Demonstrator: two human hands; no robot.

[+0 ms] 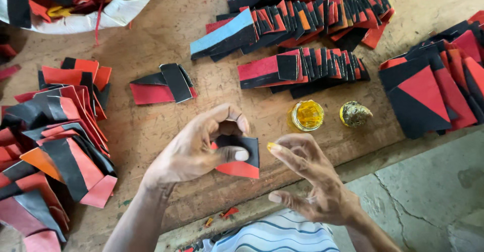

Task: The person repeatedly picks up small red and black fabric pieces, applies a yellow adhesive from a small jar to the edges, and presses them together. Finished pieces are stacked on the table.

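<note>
My left hand [199,148] pinches a small folded red-and-black leather piece [241,158] between thumb and fingers, holding it just above the wooden table's front edge. Right beside it hovers my right hand [307,181], fingers spread and empty, with a dab of yellow glue on the index fingertip, which points at the piece from a short gap. A small open jar of yellow glue [306,115] stands just beyond the right hand, and its glue-crusted lid [355,114] lies to the jar's right.
Stacks of red-and-black pieces fill the wooden table [151,126]: a heap at left [55,141], a loose piece [162,85], fanned rows at the back [302,68], larger pieces at right [433,90]. A white sack of scraps [101,10] sits top left. Concrete floor lies lower right.
</note>
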